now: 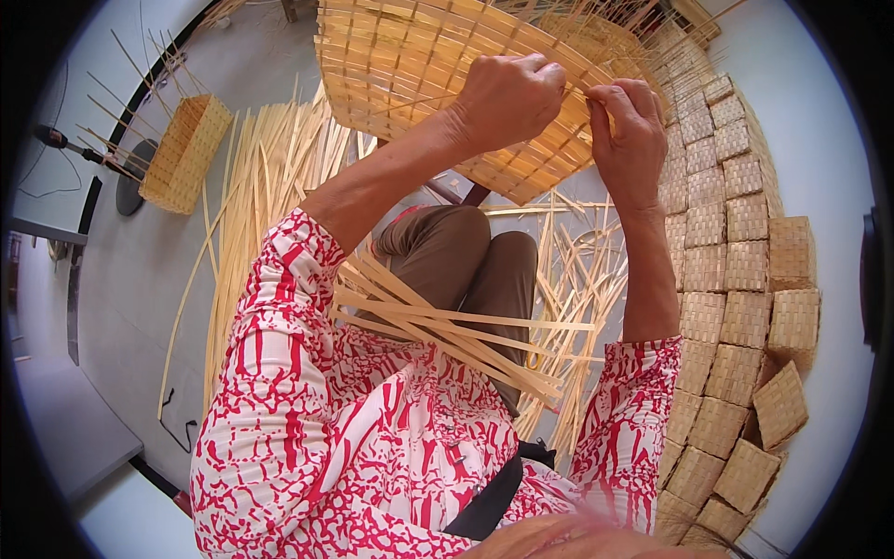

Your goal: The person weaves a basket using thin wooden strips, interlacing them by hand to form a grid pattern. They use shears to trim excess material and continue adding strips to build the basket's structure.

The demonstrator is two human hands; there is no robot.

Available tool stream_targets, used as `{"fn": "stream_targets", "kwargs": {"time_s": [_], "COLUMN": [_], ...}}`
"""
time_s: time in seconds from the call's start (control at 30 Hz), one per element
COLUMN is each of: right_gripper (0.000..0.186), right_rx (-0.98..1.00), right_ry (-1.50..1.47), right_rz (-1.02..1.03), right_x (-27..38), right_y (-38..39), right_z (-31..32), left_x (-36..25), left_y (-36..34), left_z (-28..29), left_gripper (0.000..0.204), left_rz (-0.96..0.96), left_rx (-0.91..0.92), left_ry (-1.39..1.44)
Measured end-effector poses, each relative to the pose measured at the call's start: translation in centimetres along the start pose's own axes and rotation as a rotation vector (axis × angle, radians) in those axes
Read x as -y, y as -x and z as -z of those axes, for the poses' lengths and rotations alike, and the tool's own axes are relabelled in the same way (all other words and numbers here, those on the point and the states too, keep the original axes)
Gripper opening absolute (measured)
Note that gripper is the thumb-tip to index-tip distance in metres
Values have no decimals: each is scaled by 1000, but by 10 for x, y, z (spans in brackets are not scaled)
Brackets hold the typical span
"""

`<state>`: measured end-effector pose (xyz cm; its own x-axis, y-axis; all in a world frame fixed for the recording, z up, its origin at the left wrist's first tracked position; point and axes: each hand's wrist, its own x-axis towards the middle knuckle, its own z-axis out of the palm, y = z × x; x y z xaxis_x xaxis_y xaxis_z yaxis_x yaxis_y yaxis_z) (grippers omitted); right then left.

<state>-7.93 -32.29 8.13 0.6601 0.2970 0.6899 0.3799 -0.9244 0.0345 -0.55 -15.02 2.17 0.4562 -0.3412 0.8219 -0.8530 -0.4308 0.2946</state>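
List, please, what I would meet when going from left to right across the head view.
Small woven basket, left pile of pale strips, left hand, right hand, stacked woven baskets.

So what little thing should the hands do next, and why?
Perhaps the left hand should steady the woven piece while the right hand pinches gently along its edge, because both hands are curled close together there.

One left hand, one right hand; one large woven basket; one smaller woven basket near the left edge of the floor; more than twenty boxy baskets stacked along its right edge; pale strips across floor and lap, too many to count.
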Motion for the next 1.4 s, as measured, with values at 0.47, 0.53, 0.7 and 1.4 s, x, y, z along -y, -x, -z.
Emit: {"fn": "stream_targets", "kwargs": {"time_s": [0.47, 0.53, 0.7, 1.4], "right_gripper": [11, 8, 5, 9], "right_rx": [-116, -60, 41, 34], "right_ry": [-243, -145, -100, -137], "right_rz": [-134, -50, 13, -124], "right_x": [3, -4, -4, 8], "right_y": [11, 10, 6, -8], "right_z": [2, 11, 14, 19], "left_x": [-33, -11, 8, -3], "left_y": [-6, 1, -8, -1], "left_z": [-10, 6, 22, 22], "left_gripper": [12, 13, 16, 19], "left_rz": [152, -160, -531, 18], "left_rx": [-222, -157, -1, 148], "left_ry": [352, 71, -11, 61]}}
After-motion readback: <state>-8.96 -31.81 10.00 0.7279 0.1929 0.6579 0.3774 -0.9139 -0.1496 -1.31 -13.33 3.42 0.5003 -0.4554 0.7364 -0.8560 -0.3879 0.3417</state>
